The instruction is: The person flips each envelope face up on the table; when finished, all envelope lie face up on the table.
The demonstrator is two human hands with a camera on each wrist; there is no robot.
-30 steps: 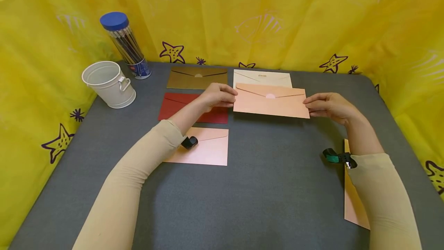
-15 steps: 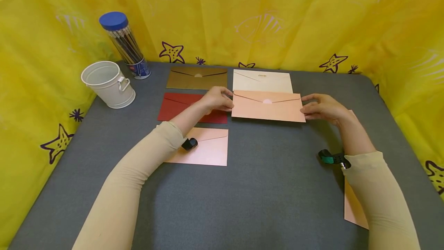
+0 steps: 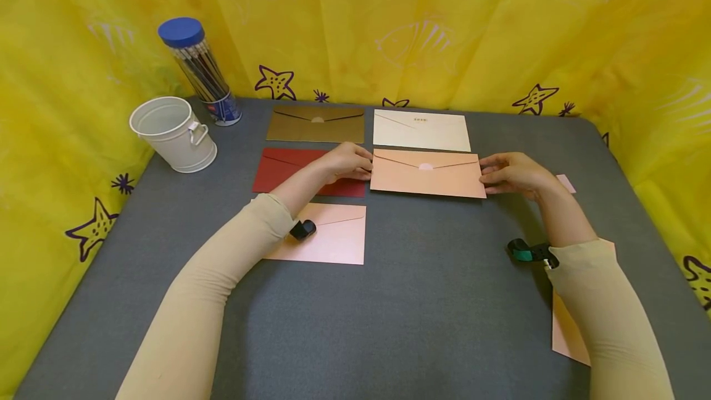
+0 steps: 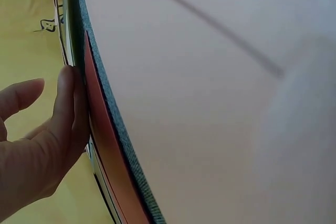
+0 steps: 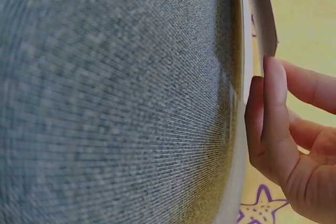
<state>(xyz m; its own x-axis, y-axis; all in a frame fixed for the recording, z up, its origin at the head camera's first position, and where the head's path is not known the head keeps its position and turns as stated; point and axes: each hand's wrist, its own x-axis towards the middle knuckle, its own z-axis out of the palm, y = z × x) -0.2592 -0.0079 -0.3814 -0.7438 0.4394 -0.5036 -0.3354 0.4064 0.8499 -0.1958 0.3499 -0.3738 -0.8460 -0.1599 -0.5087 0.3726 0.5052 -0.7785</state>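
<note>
Between the left grip (image 3: 345, 163) and the right grip (image 3: 516, 173), which pinch its short edges, a peach envelope (image 3: 428, 181) hovers just above the grey tabletop (image 3: 433, 307). Best to lower both ends together, keeping its long edge parallel to the cream envelope (image 3: 423, 133) beyond, and release softly. To the left lie a red envelope (image 3: 280, 170), a gold envelope (image 3: 316, 131) and a pale pink envelope (image 3: 336, 244); farther left, a white bucket (image 3: 180, 148) and pencil tub (image 3: 204, 76), with yellow starfish-printed cloth (image 3: 344, 23) behind.

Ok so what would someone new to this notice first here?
The bright yellow cloth behind the gray table would probably strike first. Next comes the peach envelope held at its ends by the left hand and right hand. At the table's back left, a blue-lidded tube stands beside a white bucket.
</note>
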